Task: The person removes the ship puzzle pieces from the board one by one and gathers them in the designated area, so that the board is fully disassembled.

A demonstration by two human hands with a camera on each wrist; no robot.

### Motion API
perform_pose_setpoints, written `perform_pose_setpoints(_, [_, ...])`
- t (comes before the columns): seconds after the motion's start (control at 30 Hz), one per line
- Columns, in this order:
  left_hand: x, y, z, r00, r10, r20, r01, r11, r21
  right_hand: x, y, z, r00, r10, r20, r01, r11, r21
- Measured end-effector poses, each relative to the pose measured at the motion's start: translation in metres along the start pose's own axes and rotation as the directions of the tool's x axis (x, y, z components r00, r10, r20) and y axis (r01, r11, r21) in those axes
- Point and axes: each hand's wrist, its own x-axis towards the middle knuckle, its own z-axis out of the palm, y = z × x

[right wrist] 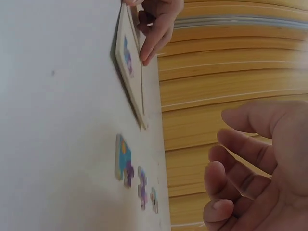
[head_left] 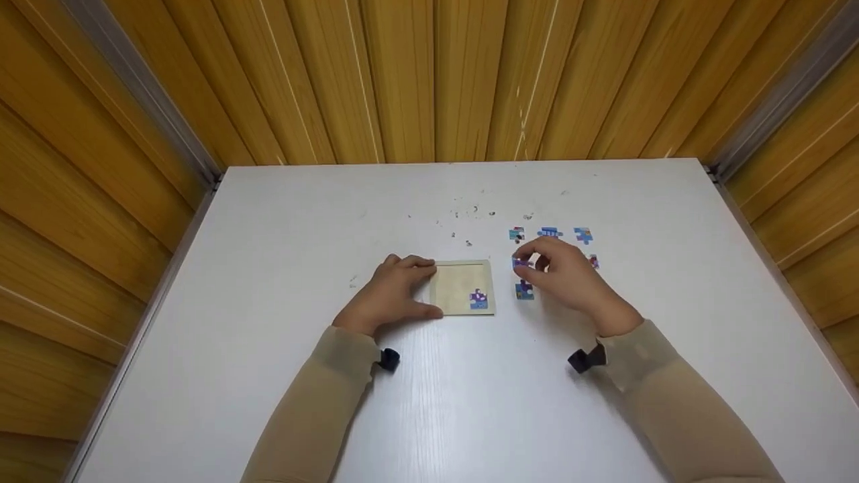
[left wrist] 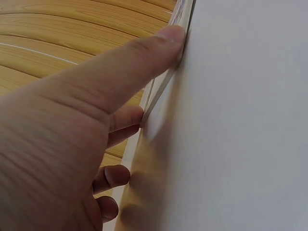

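My left hand holds the left side of a shallow square wooden puzzle tray, its thumb at the near edge and its fingertips by the far left corner. One purple and blue jigsaw piece lies inside, toward the tray's near right corner. To the right of the tray my right hand hovers over a purple jigsaw piece, thumb and fingers apart with nothing between them in the right wrist view. Just nearer to me lies a blue and purple piece with an orange spot.
More loose pieces lie beyond the right hand: a teal one, a blue striped one, and a blue one. Another piece is partly hidden by that hand. Dark marks speckle the white table; wood-patterned walls enclose it.
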Motion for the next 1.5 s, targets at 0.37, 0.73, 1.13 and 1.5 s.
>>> perform_pose_setpoints(0.37, [-0.002, -0.001, 0.010, 0.999, -0.034, 0.002, 0.034, 0.999, -0.027, 0.005, -0.025, 0.018, 1.000, 0.005, -0.022, -0.003, 0.996, 0.085])
perform_pose_setpoints(0.73, [0.000, 0.001, 0.004, 0.999, -0.038, 0.015, 0.038, 0.999, -0.012, 0.003, -0.026, 0.040, 0.999, 0.033, 0.034, -0.037, 0.992, 0.124])
perform_pose_setpoints(1.13, [-0.002, 0.001, 0.002, 0.999, -0.039, 0.021, 0.039, 0.999, -0.004, 0.003, -0.019, 0.060, 0.989, 0.034, 0.147, -0.035, 0.999, 0.002])
perform_pose_setpoints(1.5, [0.000, 0.001, -0.001, 1.000, 0.019, 0.000, -0.019, 1.000, 0.023, -0.002, -0.024, 0.069, 0.975, 0.042, 0.216, -0.021, 0.995, -0.097])
